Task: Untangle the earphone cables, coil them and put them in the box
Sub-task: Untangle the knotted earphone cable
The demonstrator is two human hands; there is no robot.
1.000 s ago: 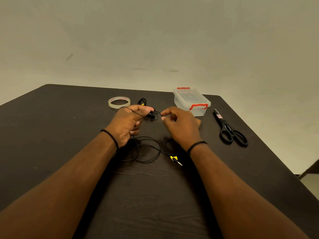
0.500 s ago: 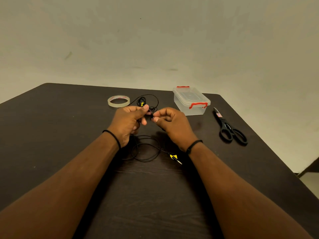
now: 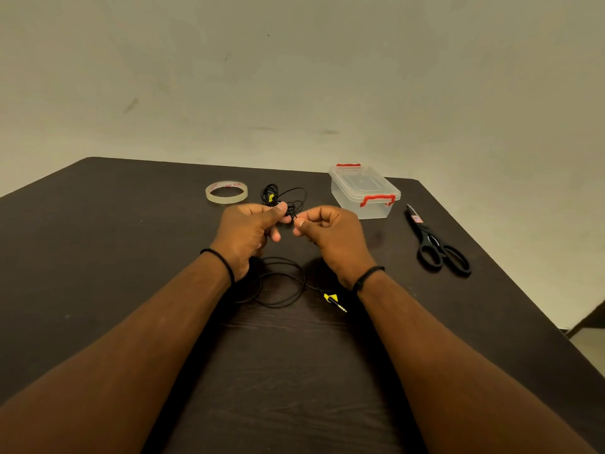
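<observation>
**Hands pinched the black earphone cable over the bench**

Hands were up close together above the dark bench [image 3: 131,257]. The left hand [image 3: 245,237] had its fingers [image 3: 281,209] curled, and the thumb and first finger pinched a small black part of the earphone cable [image 3: 281,283]. The right hand [image 3: 330,237] had its fingers curled too, and its thumb and first finger pinched the thin cable just beside the left hand's pinch. The two pinches were very near each other, with only a tiny bit of cable between them.

From the hands the cable hung down to the bench. There it lay in loose round loops between the two wrists. Its plug [image 3: 335,299], with a yellow mark, lay flat on the bench just beside the right wrist.

A second bundle of black cable [image 3: 281,194] sat on the bench behind the hands. It had a yellow bit on it too. It looked messy and tangled.

The clear box [image 3: 363,191] with red clips stood behind the right hand, near the back edge of the bench. Its lid was on.

A roll of clear tape [image 3: 226,192] lay flat behind the left hand, near the bundle. Black scissors [image 3: 437,244] lay on the right side, near the box, with the handles pointing to the person.

Each wrist had a thin black band on it.
</observation>
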